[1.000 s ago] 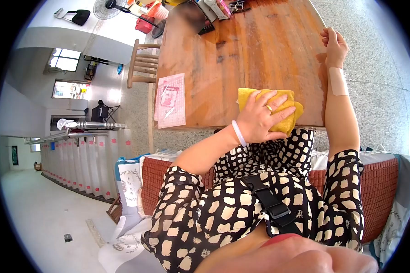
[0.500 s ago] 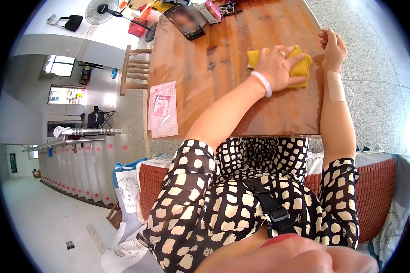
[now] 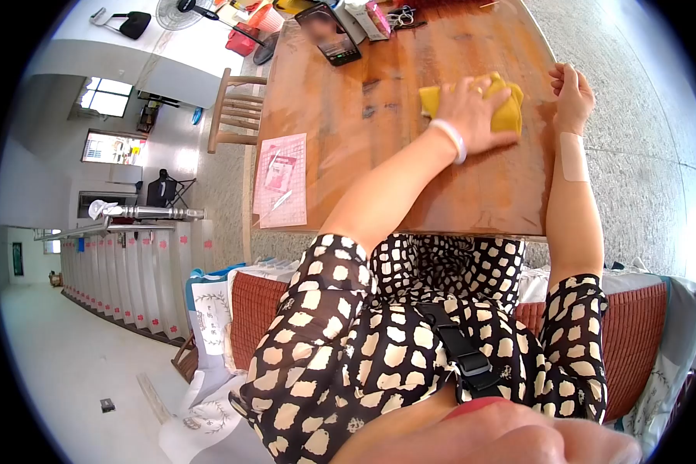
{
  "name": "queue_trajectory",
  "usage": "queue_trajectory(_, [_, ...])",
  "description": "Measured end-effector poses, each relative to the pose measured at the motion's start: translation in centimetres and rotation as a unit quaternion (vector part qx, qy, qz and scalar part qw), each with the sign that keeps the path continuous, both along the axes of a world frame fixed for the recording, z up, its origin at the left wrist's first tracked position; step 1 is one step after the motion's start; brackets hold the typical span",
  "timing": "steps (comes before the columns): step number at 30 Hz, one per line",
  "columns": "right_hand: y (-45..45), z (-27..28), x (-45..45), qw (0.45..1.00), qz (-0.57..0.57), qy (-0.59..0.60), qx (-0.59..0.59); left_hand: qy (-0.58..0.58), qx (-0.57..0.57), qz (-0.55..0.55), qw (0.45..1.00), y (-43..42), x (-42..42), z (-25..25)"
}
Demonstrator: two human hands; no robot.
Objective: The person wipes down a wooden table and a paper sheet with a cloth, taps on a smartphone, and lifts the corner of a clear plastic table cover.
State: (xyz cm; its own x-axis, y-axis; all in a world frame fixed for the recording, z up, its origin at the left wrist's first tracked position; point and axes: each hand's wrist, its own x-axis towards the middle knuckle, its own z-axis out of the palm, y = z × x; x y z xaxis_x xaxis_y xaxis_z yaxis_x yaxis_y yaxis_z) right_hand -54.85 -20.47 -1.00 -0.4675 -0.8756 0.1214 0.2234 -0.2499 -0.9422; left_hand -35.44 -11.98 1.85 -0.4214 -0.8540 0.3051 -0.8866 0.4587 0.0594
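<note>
My left hand (image 3: 472,114), with a pale bracelet at the wrist, holds a folded yellow cloth (image 3: 507,108) down on the wooden table (image 3: 379,166). Its fingers are spread over the cloth, which shows on both sides of them. At the table's right edge is my right hand (image 3: 574,97), its fingers curled in and nothing visible in them. A light patch covers the skin near that wrist. To the left, near the table's edge, lies a pink gridded sheet (image 3: 292,203) with a white pen-like item on it.
On the far side of the table are a phone (image 3: 329,35) showing a lit screen, a pink and white box (image 3: 373,19) and scissors (image 3: 401,15). A wooden chair (image 3: 238,110) is at the table's left, with a fan (image 3: 184,9) beyond. A red woven seat (image 3: 634,340) is behind me.
My left hand and the yellow cloth have moved from the table's near edge farther across it, with little shift over the last half second. My right hand remains at the right edge.
</note>
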Motion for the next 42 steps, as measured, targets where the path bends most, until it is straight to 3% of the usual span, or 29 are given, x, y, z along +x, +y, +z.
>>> queue_trajectory(6, [0.2, 0.1, 0.2, 1.000, -0.001, 0.006, 0.002, 0.039, -0.006, -0.078, 0.996, 10.2, 3.9, 1.1])
queue_trajectory(10, [0.7, 0.4, 0.4, 1.000, 0.008, 0.010, 0.009, 0.052, 0.008, -0.116, 0.992, 12.3, 7.5, 1.3])
queue_trajectory(17, [0.6, 0.1, -0.1, 0.999, 0.013, 0.026, 0.015, 0.006, -0.025, 0.001, 1.000, 6.6, 17.5, -0.2])
queue_trajectory(21, [0.5, -0.1, -0.4, 0.999, 0.016, 0.033, 0.017, -0.031, -0.005, 0.157, 0.987, 3.6, 25.3, -1.2])
queue_trajectory(24, [0.5, 0.0, -0.5, 0.998, 0.016, 0.046, 0.029, 0.032, 0.041, 0.209, 0.977, 2.8, 29.0, -0.5])
queue_trajectory(27, [0.8, 0.2, -0.3, 0.997, 0.010, 0.062, 0.046, -0.005, 0.038, 0.293, 0.955, 2.4, 32.2, -0.2])
queue_trajectory(33, [0.9, 0.6, -0.2, 0.997, 0.015, 0.057, 0.048, 0.044, 0.025, 0.343, 0.938, 1.1, 36.8, -1.1])
queue_trajectory(37, [0.8, 0.6, -0.3, 0.998, 0.009, 0.038, 0.050, 0.047, 0.042, 0.428, 0.901, 1.5, 37.5, -0.7])
queue_trajectory(42, [0.6, 0.3, -0.3, 0.997, 0.029, 0.048, 0.047, 0.017, 0.044, 0.442, 0.896, 3.7, 39.5, -1.3])
